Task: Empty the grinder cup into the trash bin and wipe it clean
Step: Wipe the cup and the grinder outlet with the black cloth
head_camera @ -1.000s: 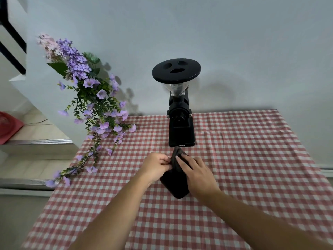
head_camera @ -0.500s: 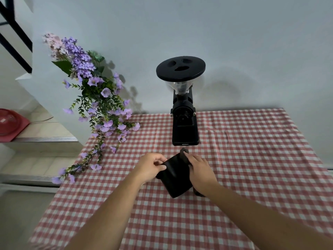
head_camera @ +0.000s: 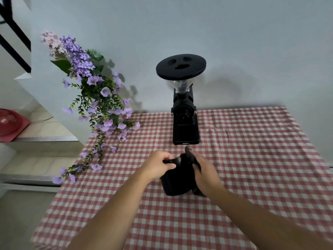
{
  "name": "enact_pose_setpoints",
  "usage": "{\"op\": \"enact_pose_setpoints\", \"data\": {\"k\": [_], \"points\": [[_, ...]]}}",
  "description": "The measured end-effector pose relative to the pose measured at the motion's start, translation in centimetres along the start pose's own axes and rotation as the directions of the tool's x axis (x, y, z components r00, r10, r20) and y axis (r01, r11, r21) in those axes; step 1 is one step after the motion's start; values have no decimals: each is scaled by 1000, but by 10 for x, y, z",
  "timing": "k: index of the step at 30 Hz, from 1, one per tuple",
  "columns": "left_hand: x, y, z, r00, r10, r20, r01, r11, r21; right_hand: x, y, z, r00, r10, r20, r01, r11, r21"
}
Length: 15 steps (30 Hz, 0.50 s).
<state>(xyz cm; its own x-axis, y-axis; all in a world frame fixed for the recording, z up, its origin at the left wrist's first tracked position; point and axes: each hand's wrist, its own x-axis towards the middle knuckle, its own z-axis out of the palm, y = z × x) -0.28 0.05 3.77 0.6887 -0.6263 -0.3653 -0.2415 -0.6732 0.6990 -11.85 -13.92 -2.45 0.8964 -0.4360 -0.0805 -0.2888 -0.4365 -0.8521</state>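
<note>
The black grinder cup (head_camera: 177, 179) stands on the red-checked tablecloth (head_camera: 252, 168), just in front of the black coffee grinder (head_camera: 185, 123). My left hand (head_camera: 158, 166) grips the cup's upper left rim. My right hand (head_camera: 205, 170) holds the cup's black lid (head_camera: 191, 156), which is tilted up on edge at the cup's right side and leaves the mouth partly uncovered. I cannot see what is inside the cup. Neither a trash bin nor a wiping cloth is in view.
A spray of purple artificial flowers (head_camera: 93, 98) hangs over the table's far left corner. The wall runs right behind the grinder. Steps (head_camera: 41, 139) and a red object (head_camera: 9, 123) lie beyond the table's left edge.
The lid has come off the cup's mouth and swung up to the right in my right hand. My left hand has stayed on the cup's rim.
</note>
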Motion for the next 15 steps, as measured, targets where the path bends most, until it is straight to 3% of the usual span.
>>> {"op": "enact_pose_setpoints", "data": {"k": [7,11,15], "points": [[-2,-11,2,987,150,-63,-145,986,80,8,-5,-14,995,-9,-104,11,1000,18],[-2,-18,-3,989,134,-61,-129,988,83,2,-2,-5,998,53,-46,-51,997,50],[2,-11,-4,994,94,-47,-90,992,87,0,-9,6,1000,-15,-9,14,1000,-24]]}}
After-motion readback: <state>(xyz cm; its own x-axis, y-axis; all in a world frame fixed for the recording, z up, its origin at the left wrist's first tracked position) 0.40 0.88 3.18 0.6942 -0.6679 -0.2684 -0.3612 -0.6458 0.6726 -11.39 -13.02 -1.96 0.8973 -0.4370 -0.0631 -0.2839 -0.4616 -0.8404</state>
